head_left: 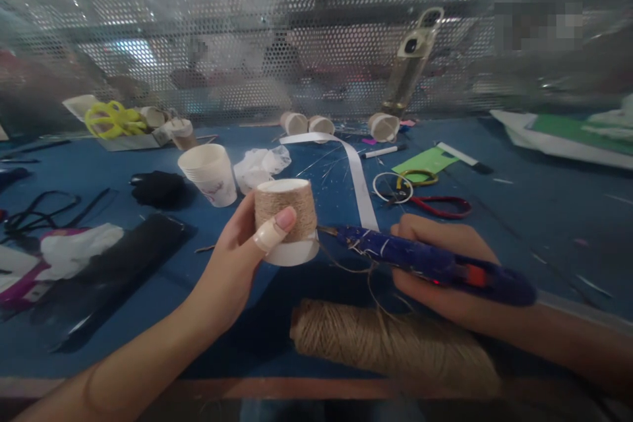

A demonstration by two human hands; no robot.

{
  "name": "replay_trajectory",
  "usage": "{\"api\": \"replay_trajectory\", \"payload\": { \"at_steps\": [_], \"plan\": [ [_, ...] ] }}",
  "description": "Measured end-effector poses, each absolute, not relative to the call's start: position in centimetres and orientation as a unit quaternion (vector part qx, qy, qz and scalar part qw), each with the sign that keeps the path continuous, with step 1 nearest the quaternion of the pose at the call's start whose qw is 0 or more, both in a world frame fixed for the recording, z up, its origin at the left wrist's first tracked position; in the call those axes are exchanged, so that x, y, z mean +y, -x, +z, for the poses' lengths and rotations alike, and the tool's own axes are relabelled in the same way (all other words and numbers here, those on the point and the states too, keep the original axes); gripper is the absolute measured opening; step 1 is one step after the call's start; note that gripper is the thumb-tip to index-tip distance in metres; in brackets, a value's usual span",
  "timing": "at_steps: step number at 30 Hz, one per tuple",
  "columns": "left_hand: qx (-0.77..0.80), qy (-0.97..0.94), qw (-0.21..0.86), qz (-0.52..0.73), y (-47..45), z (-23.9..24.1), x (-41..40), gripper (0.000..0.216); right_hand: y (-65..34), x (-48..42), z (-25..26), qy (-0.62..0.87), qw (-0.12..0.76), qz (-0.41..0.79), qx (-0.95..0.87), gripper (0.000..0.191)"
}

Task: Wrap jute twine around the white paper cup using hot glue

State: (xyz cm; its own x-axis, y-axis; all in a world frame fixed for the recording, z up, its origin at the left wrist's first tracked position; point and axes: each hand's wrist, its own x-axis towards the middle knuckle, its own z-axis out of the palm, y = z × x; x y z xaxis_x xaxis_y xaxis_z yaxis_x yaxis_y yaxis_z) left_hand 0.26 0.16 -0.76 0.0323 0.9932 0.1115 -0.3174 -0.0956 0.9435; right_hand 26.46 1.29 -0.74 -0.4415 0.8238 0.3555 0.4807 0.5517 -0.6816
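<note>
My left hand (247, 244) grips a paper cup (293, 252) partly wrapped in brown twine; a white band at one end is bare. A bandage covers part of my left thumb. In my right hand (440, 244) is a blue glue gun (410, 252) with an orange part and a small red light. Its metal nozzle points left and meets, or nearly meets, the side of the cup. A loose strand of twine runs from the cup toward a large spool of twine (356, 336), which lies on the table below my hands.
Stacked paper cups (210, 175) and a crumpled plastic bag (262, 165) stand behind my left hand. A white strip (353, 168), scissors (440, 206) and green paper (425, 163) lie beyond. Several wrapped cups (383, 126) sit near the perforated metal screen (316, 46). Black pouch (133, 264) at left.
</note>
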Motion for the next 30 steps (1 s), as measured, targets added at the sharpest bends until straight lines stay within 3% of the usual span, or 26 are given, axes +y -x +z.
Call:
{"api": "replay_trajectory", "payload": {
  "at_steps": [30],
  "plan": [
    [0.366, -0.376, 0.594, 0.610, -0.39, -0.04, 0.17, 0.022, -25.97, 1.08, -0.53, 0.460, 0.351, 0.267, -0.771, 0.024]
  ]
}}
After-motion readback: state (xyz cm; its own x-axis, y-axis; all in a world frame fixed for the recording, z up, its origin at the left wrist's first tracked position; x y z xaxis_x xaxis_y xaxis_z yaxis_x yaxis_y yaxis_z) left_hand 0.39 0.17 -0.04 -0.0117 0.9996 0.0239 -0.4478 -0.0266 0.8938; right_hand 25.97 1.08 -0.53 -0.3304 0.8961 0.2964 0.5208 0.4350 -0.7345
